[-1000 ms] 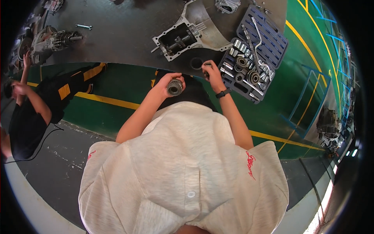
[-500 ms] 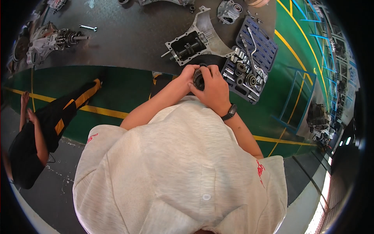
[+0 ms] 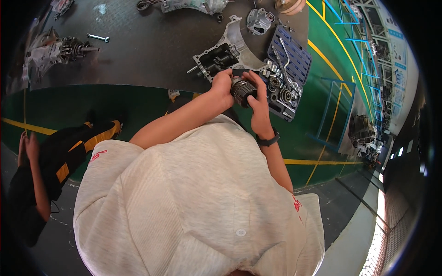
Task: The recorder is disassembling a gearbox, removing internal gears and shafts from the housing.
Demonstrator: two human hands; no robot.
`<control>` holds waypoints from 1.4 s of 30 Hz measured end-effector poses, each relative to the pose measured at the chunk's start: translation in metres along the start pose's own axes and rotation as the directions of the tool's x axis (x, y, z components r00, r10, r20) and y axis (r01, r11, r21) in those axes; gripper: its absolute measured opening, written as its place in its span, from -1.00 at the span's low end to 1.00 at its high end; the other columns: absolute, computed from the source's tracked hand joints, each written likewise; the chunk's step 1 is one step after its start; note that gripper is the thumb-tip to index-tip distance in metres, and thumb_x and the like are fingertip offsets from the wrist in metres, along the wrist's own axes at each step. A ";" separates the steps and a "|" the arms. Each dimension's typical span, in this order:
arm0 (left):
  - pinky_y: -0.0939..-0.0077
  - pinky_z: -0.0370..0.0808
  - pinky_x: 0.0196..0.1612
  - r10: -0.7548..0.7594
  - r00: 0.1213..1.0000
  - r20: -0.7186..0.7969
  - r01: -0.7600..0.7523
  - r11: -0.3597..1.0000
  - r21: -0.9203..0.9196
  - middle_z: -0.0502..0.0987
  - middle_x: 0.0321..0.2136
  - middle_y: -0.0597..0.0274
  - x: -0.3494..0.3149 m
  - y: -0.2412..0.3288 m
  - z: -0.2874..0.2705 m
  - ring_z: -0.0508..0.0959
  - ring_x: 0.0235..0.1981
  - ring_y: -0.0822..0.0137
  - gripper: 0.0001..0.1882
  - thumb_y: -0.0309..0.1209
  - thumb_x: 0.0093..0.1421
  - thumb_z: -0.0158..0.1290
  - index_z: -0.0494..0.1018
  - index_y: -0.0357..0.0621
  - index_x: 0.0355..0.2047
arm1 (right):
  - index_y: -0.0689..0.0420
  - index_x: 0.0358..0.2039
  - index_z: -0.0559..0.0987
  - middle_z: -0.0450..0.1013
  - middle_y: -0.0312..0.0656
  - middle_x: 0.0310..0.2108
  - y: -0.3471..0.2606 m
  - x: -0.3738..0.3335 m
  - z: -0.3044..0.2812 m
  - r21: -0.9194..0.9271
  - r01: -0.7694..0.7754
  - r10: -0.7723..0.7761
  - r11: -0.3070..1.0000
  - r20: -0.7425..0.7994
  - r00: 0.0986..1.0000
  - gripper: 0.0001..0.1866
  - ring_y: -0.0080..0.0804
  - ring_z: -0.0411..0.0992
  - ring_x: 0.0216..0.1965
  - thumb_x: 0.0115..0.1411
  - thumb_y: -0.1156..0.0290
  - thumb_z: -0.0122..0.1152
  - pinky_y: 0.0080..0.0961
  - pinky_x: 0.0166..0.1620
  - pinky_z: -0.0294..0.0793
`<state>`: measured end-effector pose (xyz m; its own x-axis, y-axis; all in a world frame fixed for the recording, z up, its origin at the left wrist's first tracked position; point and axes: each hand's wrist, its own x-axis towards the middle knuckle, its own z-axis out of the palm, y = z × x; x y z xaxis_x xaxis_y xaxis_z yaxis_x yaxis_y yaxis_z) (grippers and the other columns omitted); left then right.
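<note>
My left hand (image 3: 223,86) grips the left end of a dark metal gear assembly (image 3: 242,92), with its fingers partly hidden behind it. The right hand (image 3: 258,100) curls round the other side, fingers over the top and thumb against the toothed face. Both hold the part just off the table's near edge. Right behind them lies an open grey gearbox housing (image 3: 248,48) with gears inside its dark cavity. To the right sits an open blue socket set case (image 3: 294,57), with sockets, a ratchet and several loose bearings or gears (image 3: 286,95) resting in it.
On the dark metal table (image 3: 152,55) are a combination wrench (image 3: 98,37), a gearbox with exposed shaft (image 3: 57,50), and a small grey housing (image 3: 260,21). A person in black (image 3: 34,184) stands at the left. A blue frame stand (image 3: 331,112) is on the right.
The gear assembly has been turned so its toothed side shows more. My right hand has opened out and shifted right around it. The whole view has shifted slightly.
</note>
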<state>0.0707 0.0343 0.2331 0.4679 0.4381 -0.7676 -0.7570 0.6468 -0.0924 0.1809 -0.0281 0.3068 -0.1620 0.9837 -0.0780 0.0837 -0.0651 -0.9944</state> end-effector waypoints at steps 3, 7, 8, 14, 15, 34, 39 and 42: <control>0.10 0.62 -0.17 0.048 0.996 0.070 -0.047 0.999 -0.024 0.49 -0.34 0.10 -0.017 0.003 0.011 0.59 -0.31 0.11 -0.72 -0.21 0.43 -0.17 0.30 -0.20 -0.22 | 0.27 0.39 0.12 0.18 0.03 0.34 -0.008 0.000 -0.001 -0.071 0.064 -0.060 0.995 0.055 0.997 -0.32 -0.21 0.20 0.34 0.26 0.52 -0.01 -0.31 0.38 0.09; 0.16 0.64 -0.23 -0.015 0.990 0.139 0.002 0.995 0.098 0.51 -0.38 0.10 -0.021 0.007 0.023 0.59 -0.38 0.16 -0.78 -0.28 0.41 -0.13 0.31 -0.19 -0.26 | 0.22 0.41 0.12 0.15 0.04 0.36 -0.017 -0.001 -0.014 -0.130 0.089 -0.084 0.988 0.043 0.996 -0.21 -0.20 0.19 0.35 0.20 0.43 0.21 -0.30 0.37 0.11; 0.16 0.64 -0.24 -0.086 0.975 0.203 0.045 0.978 0.202 0.51 -0.41 0.11 -0.020 0.009 0.024 0.59 -0.42 0.18 -0.79 -0.30 0.41 -0.13 0.31 -0.18 -0.28 | 0.21 0.41 0.13 0.15 0.03 0.36 -0.016 0.000 -0.020 -0.182 0.079 -0.076 0.980 0.025 0.997 -0.14 -0.19 0.19 0.35 0.15 0.39 0.32 -0.28 0.36 0.12; 0.33 0.70 -0.30 -0.289 0.911 0.293 0.101 0.847 0.522 0.59 -0.30 0.10 -0.023 -0.004 0.028 0.66 -0.36 0.24 -0.72 -0.28 0.45 -0.21 0.40 -0.20 -0.08 | 0.14 0.34 0.29 0.15 0.03 0.38 -0.018 0.018 -0.044 -0.608 0.312 -0.188 0.731 0.260 0.947 -0.01 0.10 0.15 0.37 -0.16 0.21 0.45 -0.13 0.39 0.07; 0.33 0.71 -0.29 -0.274 0.925 0.264 0.107 0.852 0.512 0.60 -0.25 0.10 -0.023 -0.007 0.028 0.67 -0.32 0.25 -0.70 -0.25 0.47 -0.24 0.41 -0.16 -0.07 | 0.14 0.33 0.30 0.18 0.05 0.35 -0.016 0.018 -0.046 -0.602 0.313 -0.146 0.735 0.311 0.939 -0.02 0.10 0.17 0.35 -0.16 0.23 0.44 -0.14 0.38 0.09; 0.41 0.67 -0.17 -0.212 0.974 0.078 0.122 0.786 0.607 0.59 -0.23 0.19 0.042 0.021 0.042 0.64 -0.28 0.33 -0.75 -0.31 0.29 -0.05 0.51 -0.17 -0.14 | 0.20 0.24 0.39 0.45 0.00 -0.03 0.058 0.073 -0.080 -0.387 0.288 -0.233 0.876 0.183 0.955 -0.09 0.00 0.37 -0.01 -0.26 0.36 0.35 -0.19 0.06 0.43; 0.25 0.51 0.03 -0.079 0.994 0.082 0.025 0.855 0.519 0.56 -0.14 0.19 0.033 0.036 0.049 0.56 -0.08 0.28 -0.54 -0.07 0.28 -0.04 0.47 -0.18 -0.02 | 0.18 0.20 0.43 0.46 -0.02 -0.08 0.070 0.097 -0.078 -0.409 0.328 -0.299 0.852 0.135 0.945 -0.11 -0.01 0.36 -0.03 -0.29 0.33 0.36 -0.17 0.04 0.42; 0.18 0.48 0.06 -0.019 1.000 -0.003 0.019 0.939 0.342 0.52 -0.05 0.19 0.024 0.026 0.033 0.54 -0.04 0.26 -0.42 0.08 0.30 -0.06 0.42 -0.15 0.06 | 0.18 0.18 0.44 0.47 -0.04 -0.09 0.076 0.106 -0.075 -0.552 0.328 -0.316 0.766 0.121 0.941 -0.11 -0.02 0.35 -0.02 -0.31 0.28 0.37 -0.12 0.07 0.35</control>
<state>0.0775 0.0825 0.2330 0.4811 0.4236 -0.7676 -0.5462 0.8297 0.1155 0.2442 0.0837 0.2281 -0.2979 0.9260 0.2319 0.5538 0.3655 -0.7481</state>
